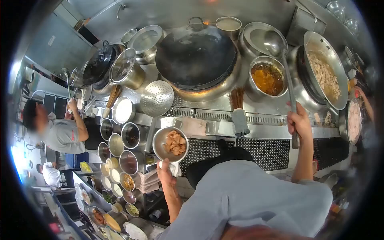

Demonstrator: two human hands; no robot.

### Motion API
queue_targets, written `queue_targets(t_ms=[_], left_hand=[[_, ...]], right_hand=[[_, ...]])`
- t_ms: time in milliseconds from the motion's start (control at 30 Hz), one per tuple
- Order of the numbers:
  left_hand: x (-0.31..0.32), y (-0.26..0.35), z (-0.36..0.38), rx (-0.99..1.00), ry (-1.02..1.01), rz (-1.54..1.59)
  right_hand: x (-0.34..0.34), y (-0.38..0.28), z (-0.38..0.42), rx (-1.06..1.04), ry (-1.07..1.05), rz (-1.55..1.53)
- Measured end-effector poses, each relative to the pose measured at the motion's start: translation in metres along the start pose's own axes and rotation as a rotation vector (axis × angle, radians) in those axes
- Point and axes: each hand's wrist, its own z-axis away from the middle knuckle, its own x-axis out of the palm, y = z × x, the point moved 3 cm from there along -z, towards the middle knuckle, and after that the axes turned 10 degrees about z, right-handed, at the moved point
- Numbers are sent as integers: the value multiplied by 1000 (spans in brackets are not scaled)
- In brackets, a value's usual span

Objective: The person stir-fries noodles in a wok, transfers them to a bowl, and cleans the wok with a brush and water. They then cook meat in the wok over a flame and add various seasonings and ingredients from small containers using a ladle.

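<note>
My left hand [166, 174] grips the rim of a steel bowl [157, 149] with pieces of orange-brown meat [175, 143] in it; a white cloth [175, 169] is by the fingers. Closed round the long handle of a ladle [291, 86], my right hand [299, 120] is at the right of the counter. The ladle's round head lies up over a lidded pot [250, 34]. Between and above my hands sits a large dark wok [196, 56] on its burner. A pot of orange-brown liquid [267, 79] stands just left of the ladle's handle.
A perforated skimmer [157, 98] lies left of the wok. Bamboo brushes [237, 100] are at the counter's edge. Several ingredient containers [129, 162] stand lower left. A co-worker [62, 132] is at the left; another person's arm [365, 104] is far right, near a pan of meat [326, 76].
</note>
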Motion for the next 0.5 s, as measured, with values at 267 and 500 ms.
queue_targets(t_ms=[267, 500], left_hand=[[93, 91, -91, 206, -239, -280], [230, 124, -208, 1030, -349, -1024]], right_hand=[[132, -5, -98, -93, -291, 30], [192, 47, -73, -50, -249, 245]])
